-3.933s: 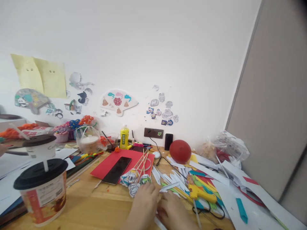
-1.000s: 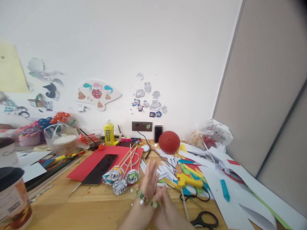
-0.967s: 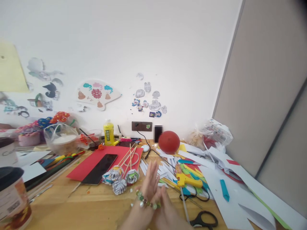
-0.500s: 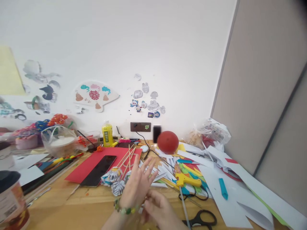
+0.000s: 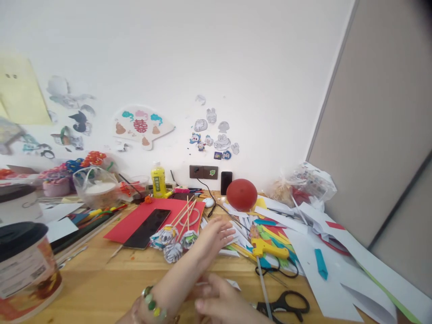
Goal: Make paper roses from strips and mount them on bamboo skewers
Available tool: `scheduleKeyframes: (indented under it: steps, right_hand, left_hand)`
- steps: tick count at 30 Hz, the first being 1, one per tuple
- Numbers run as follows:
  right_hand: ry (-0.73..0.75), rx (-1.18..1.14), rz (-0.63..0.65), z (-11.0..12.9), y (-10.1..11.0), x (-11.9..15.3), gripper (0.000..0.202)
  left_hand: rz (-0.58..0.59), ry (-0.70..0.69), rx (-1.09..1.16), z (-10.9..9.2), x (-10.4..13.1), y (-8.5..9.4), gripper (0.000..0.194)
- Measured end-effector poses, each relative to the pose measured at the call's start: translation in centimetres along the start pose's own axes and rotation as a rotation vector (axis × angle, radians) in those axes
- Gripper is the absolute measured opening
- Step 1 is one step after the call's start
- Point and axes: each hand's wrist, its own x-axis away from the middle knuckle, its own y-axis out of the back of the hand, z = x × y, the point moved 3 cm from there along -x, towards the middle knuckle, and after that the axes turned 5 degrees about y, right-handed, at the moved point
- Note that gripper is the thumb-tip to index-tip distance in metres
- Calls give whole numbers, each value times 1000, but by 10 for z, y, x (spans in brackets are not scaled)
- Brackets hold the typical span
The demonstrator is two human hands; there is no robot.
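Note:
My left hand [image 5: 218, 236], with a green bead bracelet [image 5: 150, 300] on its wrist, reaches forward over the table. Its fingers are stretched out and hold nothing; the fingertips are over white paper strips [image 5: 240, 236]. Below that forearm, my right hand [image 5: 224, 299] is curled, its fingers partly hidden and blurred. A small white paper piece [image 5: 233, 284] shows behind its fingers; whether they grip it is unclear. Left of my left hand lie crumpled paper flowers [image 5: 173, 252] on wooden sticks [image 5: 182, 216].
Black scissors [image 5: 286, 306] and a yellow glue gun [image 5: 268, 249] lie to the right. A red balloon [image 5: 241, 195] stands behind. On the left are a phone [image 5: 147, 229] on red card [image 5: 118, 227], a lidded cup [image 5: 27, 270] and a yellow bottle [image 5: 158, 181].
My left hand has moved forward and away from my right hand, its palm turning lower. The right hand stays near the front edge. The view has shifted slightly left.

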Motion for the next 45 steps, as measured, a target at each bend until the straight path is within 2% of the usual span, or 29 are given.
scheduleKeyframes:
  steps: [2, 4, 7, 12, 17, 20, 24, 27, 32, 38, 42, 45]
  right_hand:
    - [-58, -43, 91, -1, -8, 3, 65]
    - [-60, -48, 88, -2, -11, 3, 64]
    - [-34, 58, 11, -9, -7, -1, 60]
    - [82, 385, -222, -12, 5, -6, 43]
    - [242, 465, -362, 18, 7, 3, 37]
    - [359, 452, -455, 40, 15, 8, 39]
    - [467, 440, -503, 58, 30, 12, 38]
    - [492, 454, -489, 63, 34, 15, 40]
    - [495, 537, -384, 67, 20, 24, 40]
    - [526, 561, -364, 78, 6, 36, 36]
    - [517, 486, -318, 81, 2, 40, 35]
    - [474, 450, -290, 80, 1, 42, 35]
  left_hand:
    - [9, 46, -46, 7, -6, -3, 14]
    - [17, 90, -87, 13, -12, -7, 10]
    - [32, 123, -129, 18, -18, -13, 6]
    - [64, 111, -161, 19, -23, -17, 3]
    - [20, 96, -204, 20, -33, -3, 12]
    - [-17, 85, -249, 25, -39, 7, 13]
    - [-48, 40, -346, 31, -38, 14, 12]
    - [-35, 11, -445, 26, -29, 15, 12]
    - [85, 46, -612, 5, -5, 14, 17]
    - [222, 81, -754, -10, 21, -1, 25]
    - [219, 17, -843, -15, 27, -9, 32]
    - [161, -72, -913, -22, 27, -11, 27]
